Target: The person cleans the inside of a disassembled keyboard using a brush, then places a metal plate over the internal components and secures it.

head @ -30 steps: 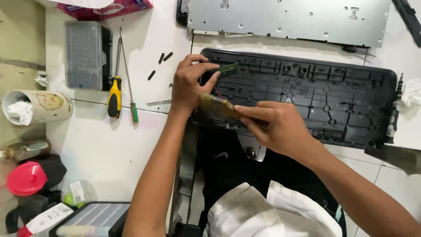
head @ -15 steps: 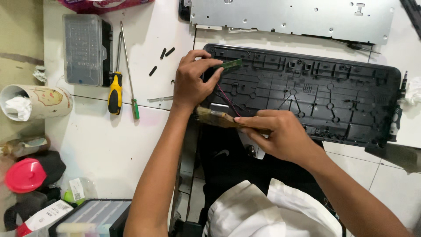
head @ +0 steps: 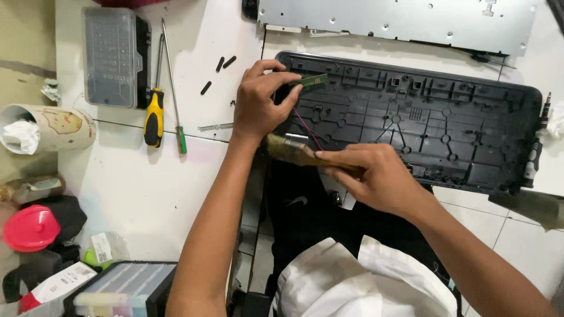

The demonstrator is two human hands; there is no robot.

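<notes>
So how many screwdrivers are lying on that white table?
2, side by side left of the left hand: a yellow-handled screwdriver and a thin green-handled screwdriver. Others may be hidden.

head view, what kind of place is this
Probably a small electronics repair bench. A black plastic shell lies opened on the white table, screwdrivers and loose screws sit beside it, and the left hand pinches a small green circuit board.

A: What is the keyboard shell (head: 423,129) made of?
B: Matt black moulded plastic, ribbed. The plate (head: 399,23) along the table's far edge is dull grey sheet metal.
A: And the table (head: 141,188)?
B: Smooth glossy white tile. The brush (head: 294,151) has a worn wooden handle; the small circuit board (head: 314,82) looks green and slightly shiny.
</notes>
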